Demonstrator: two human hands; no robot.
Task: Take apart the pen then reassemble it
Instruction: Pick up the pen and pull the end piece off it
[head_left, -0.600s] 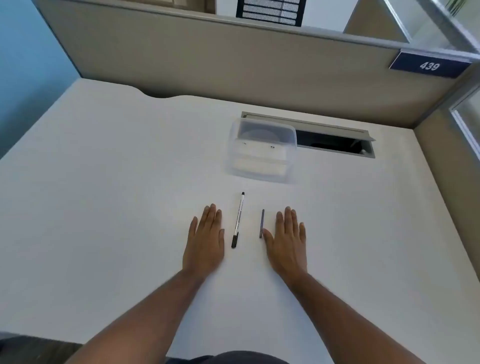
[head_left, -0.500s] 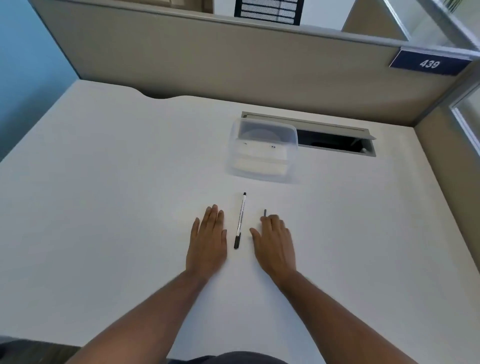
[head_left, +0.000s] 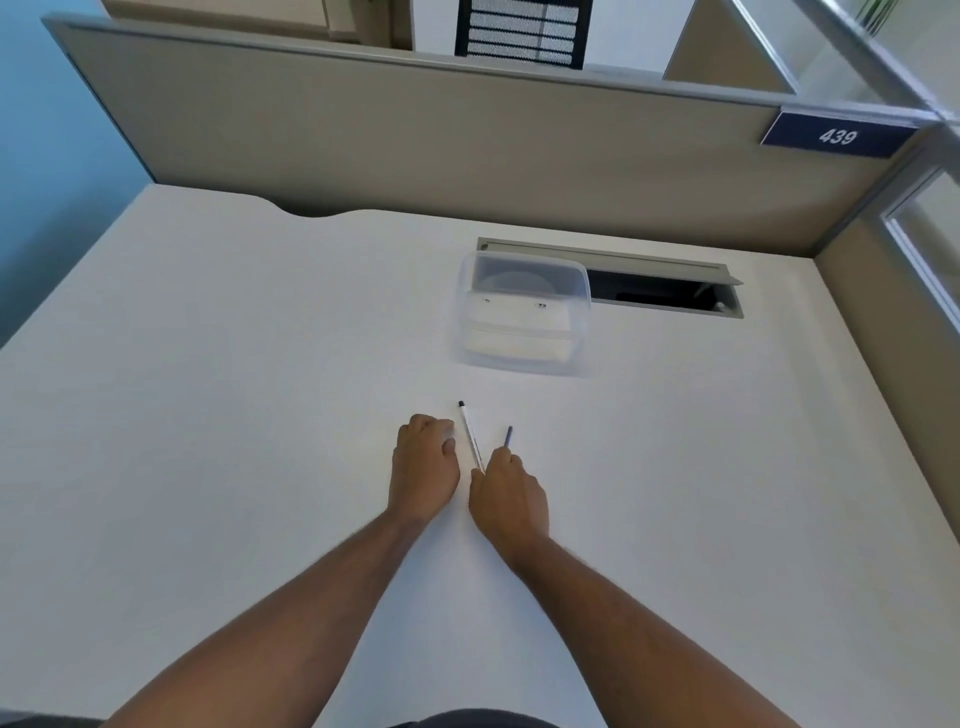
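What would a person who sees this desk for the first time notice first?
The eye goes first to the two bare hands at the desk's centre: the left hand is curled beside a slim white pen with black tip, and the right hand closes over that pen's near end and a thin dark blue pen part. Behind them stands a clear plastic box, in front of an open grey cable slot.

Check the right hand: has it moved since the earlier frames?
Yes. The right hand has slid left, toward the white pen, judged against the clear container, and now curls over the dark thin piece.
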